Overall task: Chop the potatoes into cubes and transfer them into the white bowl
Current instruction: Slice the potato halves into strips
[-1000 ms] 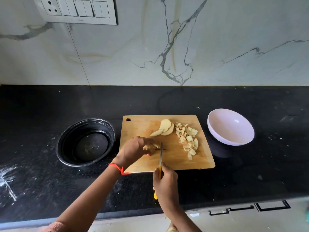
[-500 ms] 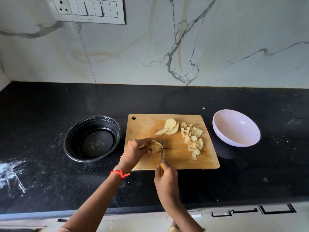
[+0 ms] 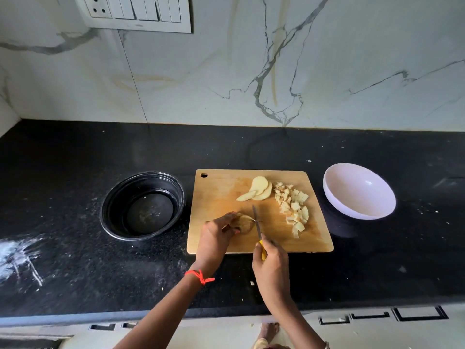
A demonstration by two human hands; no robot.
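We see the left hand (image 3: 216,235) curled over a partly cut potato (image 3: 246,223) near the front left of the wooden cutting board (image 3: 219,195), fingertips gripping it against the wood. The right hand (image 3: 271,267) is wrapped round the yellow handle of a small knife (image 3: 257,221), whose blade points away from the person and stands just beside the potato's right face. The blade looks to be touching the potato, though we cannot be sure from this angle.

Farther back on the board lie a few overlapping potato slices (image 3: 259,190), and to their right a loose pile of potato cubes (image 3: 293,206) runs toward the front edge. The white bowl (image 3: 359,197) sits on the black countertop (image 3: 75,159) just right of the board, with no potato in it. A black bowl (image 3: 110,197) stands to the board's left. A red thread (image 3: 200,276) circles the left wrist, and a switch panel (image 3: 136,11) is mounted on the marble wall above.
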